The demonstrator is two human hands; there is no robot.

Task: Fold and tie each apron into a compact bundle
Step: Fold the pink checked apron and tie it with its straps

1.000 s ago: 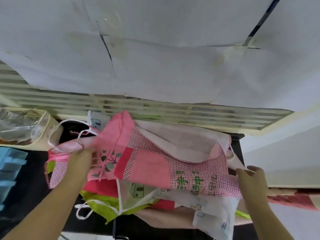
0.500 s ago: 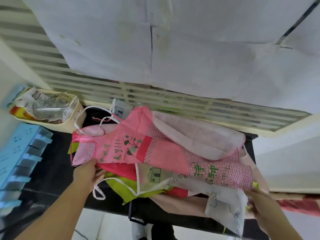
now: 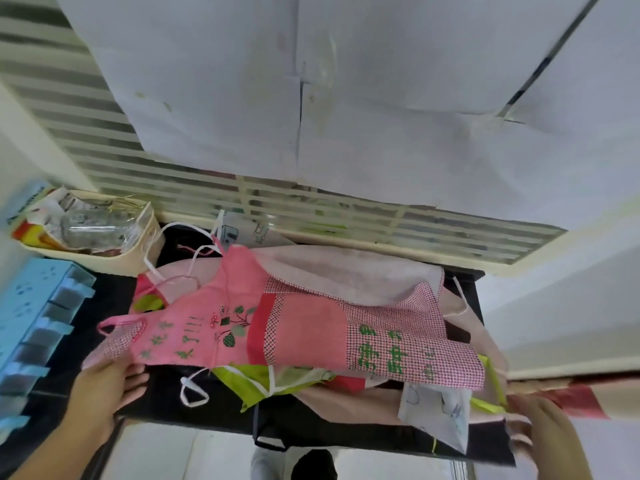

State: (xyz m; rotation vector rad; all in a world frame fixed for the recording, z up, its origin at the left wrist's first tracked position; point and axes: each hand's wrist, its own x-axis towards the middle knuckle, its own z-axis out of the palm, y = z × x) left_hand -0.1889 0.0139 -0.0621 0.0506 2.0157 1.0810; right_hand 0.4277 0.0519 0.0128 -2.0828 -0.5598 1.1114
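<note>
The scene is bright and evenly lit, with soft, diffuse light and no hard shadows. The white paper sheets (image 3: pixel 381 98) on the wall look slightly washed out, close to glare near the top. The wide-angle lens bends straight lines: the slatted grille (image 3: pixel 86 133) curves and leans toward the left edge. Motion blur softens the whole picture, strongest at the borders, where the right hand (image 3: pixel 540 441) smears into streaks and the blue rack (image 3: pixel 31 327) loses its edges. The pink apron (image 3: pixel 304 327) in the middle is the sharpest part, though its green print is still fuzzy. The black table (image 3: pixel 221 407) shows little detail.
</note>
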